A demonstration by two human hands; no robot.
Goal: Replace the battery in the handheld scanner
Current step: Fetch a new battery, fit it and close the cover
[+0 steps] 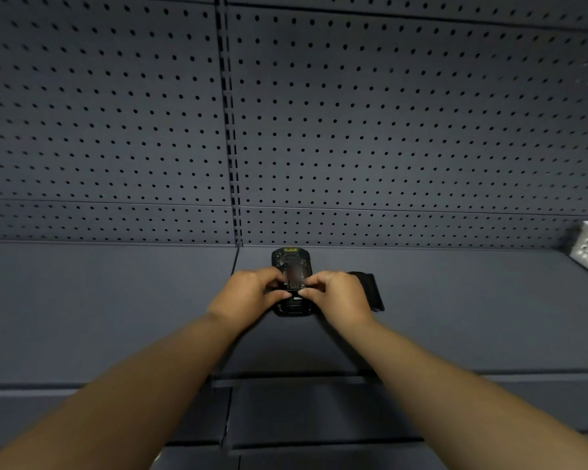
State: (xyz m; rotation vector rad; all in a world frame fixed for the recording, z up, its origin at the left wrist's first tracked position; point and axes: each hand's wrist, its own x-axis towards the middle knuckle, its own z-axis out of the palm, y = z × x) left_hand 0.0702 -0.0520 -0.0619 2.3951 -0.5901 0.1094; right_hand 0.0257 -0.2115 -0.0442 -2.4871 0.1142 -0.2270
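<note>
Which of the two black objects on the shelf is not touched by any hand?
The flat black piece lying right of the right hand; the black handheld scanner is under both hands' fingers.

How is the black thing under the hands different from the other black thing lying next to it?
The black handheld scanner lies back-up under both hands, left hand and right hand, whose fingers touch it; the flat black rectangular piece lies untouched beside it. The scanner shows labels and rounded ends; the piece looks plain and straight-edged. Both are black and rest on the grey shelf.
</note>
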